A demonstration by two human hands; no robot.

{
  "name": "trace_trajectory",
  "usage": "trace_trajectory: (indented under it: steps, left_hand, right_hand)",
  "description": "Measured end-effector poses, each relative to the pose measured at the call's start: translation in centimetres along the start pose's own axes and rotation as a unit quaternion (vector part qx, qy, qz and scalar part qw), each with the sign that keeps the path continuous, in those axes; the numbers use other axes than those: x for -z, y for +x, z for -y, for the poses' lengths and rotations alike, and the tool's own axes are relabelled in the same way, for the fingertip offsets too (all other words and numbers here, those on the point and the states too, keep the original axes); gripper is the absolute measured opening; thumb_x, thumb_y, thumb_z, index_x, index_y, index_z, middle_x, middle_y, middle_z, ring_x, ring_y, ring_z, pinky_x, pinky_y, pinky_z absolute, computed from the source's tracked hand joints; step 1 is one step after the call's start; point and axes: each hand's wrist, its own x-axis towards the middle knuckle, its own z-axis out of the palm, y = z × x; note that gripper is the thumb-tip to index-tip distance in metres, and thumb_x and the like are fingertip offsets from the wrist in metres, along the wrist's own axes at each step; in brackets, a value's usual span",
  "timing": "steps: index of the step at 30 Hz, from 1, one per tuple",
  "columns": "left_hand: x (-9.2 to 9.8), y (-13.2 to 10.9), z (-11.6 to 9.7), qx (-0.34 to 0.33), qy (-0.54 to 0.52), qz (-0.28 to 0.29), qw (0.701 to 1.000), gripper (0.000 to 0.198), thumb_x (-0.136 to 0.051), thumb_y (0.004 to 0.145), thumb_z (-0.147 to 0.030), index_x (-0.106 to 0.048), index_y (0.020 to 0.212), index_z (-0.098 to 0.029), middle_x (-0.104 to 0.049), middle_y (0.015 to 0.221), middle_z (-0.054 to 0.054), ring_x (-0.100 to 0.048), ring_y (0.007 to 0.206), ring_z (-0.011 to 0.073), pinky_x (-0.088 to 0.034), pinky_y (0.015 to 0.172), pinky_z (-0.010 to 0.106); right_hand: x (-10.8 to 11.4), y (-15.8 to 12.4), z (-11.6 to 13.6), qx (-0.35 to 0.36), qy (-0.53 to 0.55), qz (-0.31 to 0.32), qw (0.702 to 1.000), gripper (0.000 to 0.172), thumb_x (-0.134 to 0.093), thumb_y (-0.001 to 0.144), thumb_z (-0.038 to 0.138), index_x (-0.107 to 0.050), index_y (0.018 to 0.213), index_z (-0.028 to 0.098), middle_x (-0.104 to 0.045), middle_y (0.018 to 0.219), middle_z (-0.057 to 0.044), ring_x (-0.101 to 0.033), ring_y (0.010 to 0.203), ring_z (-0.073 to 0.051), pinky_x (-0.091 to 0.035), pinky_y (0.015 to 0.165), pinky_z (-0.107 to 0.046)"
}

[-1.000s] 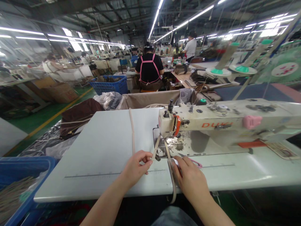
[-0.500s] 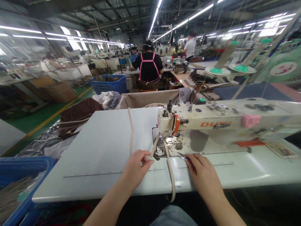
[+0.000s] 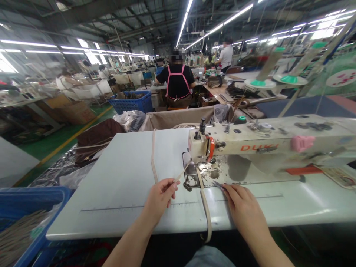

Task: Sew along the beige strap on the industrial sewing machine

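While left hand (image 3: 160, 194) pinches tape (image 3: 182, 173), right hand (image 3: 242, 202) holds scissors (image 3: 218, 184)

The head camera looks forward and down across the tabletop (image 3: 116, 185).

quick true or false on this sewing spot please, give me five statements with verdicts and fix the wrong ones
1. The left hand pinches a pale strip. True.
2. The right hand is empty. False: it holds a pointed metal tool.
3. A pink item sits on the sewing machine. True.
4. The blue crate stands on the table. False: it stands left of it.
5. The crate contains thin strips. True.
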Motion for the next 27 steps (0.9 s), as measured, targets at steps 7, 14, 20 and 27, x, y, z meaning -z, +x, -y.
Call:
trace_trajectory:
  steps: [7, 14, 20, 27]
  left_hand:
    - [-0.6, -0.7, -1.5, 0.046, -0.107, -0.006, 0.993, 0.049, -0.083, 0.075, -0.055, -0.079, 0.099, -0.012, -0.059, 0.069, 0.0, -0.041, 0.055, 0.0075, -0.028, 0.045, 0.021]
    - [-0.7, -1.1, -2.6, 0.073, -0.179, 0.002, 0.981, 0.049, -0.089, 0.065, -0.045, -0.082, 0.1, -0.011, -0.064, 0.084, 0.007, -0.049, 0.065, 0.0096, -0.024, 0.046, 0.02]
    - [-0.7, -1.2, -2.6, 0.076, -0.182, 0.005, 0.98, 0.049, -0.087, 0.065, -0.044, -0.081, 0.102, -0.013, -0.065, 0.084, 0.006, -0.048, 0.064, 0.0097, -0.025, 0.047, 0.02]
    - [-0.6, -1.2, -2.2, 0.072, -0.18, 0.007, 0.981, 0.047, -0.085, 0.066, -0.044, -0.079, 0.102, -0.014, -0.065, 0.087, 0.006, -0.051, 0.067, 0.0108, -0.025, 0.047, 0.02]
  right_hand:
    - [0.0, 0.0, -0.2, 0.016, -0.014, -0.004, 1.0, 0.048, -0.038, 0.114, 0.037, -0.077, 0.118, 0.009, -0.077, 0.105, -0.018, -0.068, 0.096, -0.032, -0.059, 0.089, -0.048]
    - [0.0, 0.1, -0.1, 0.026, -0.023, -0.014, 0.999, 0.05, -0.035, 0.115, 0.036, -0.076, 0.118, 0.009, -0.077, 0.105, -0.018, -0.068, 0.095, -0.031, -0.059, 0.089, -0.048]
    - [-0.2, -0.1, -0.4, 0.036, -0.014, -0.016, 0.999, 0.046, -0.037, 0.114, 0.035, -0.076, 0.117, 0.011, -0.078, 0.106, -0.017, -0.069, 0.096, -0.031, -0.06, 0.09, -0.047]
    - [-0.3, -0.5, -0.8, 0.025, 0.001, -0.015, 1.0, 0.054, -0.029, 0.115, 0.041, -0.075, 0.115, 0.012, -0.077, 0.104, -0.017, -0.07, 0.096, -0.031, -0.061, 0.091, -0.049]
